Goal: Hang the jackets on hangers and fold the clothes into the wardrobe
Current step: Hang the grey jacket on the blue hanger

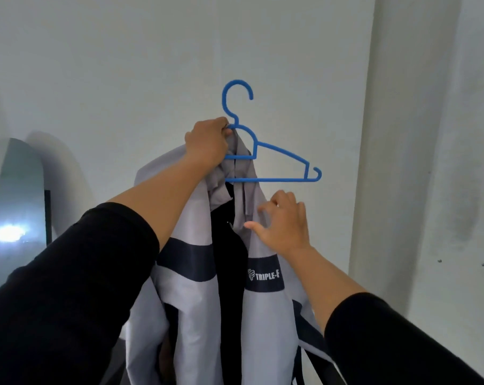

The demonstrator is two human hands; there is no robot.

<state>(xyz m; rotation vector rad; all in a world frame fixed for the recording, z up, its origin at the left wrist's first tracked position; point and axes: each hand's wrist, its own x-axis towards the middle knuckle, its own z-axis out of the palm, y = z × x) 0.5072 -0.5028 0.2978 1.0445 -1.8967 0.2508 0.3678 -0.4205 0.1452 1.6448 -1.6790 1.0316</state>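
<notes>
The left hand grips the blue hanger near its hook, together with the collar of the grey jacket. The jacket hangs down from that hand in front of the white wall. The right hand is lower, fingers loosely spread, touching the jacket's front.

Smooth blue plastic hanger, soft grey cloth jacket maybe a bit shiny, matt white wall, black cloth sleeves
</notes>
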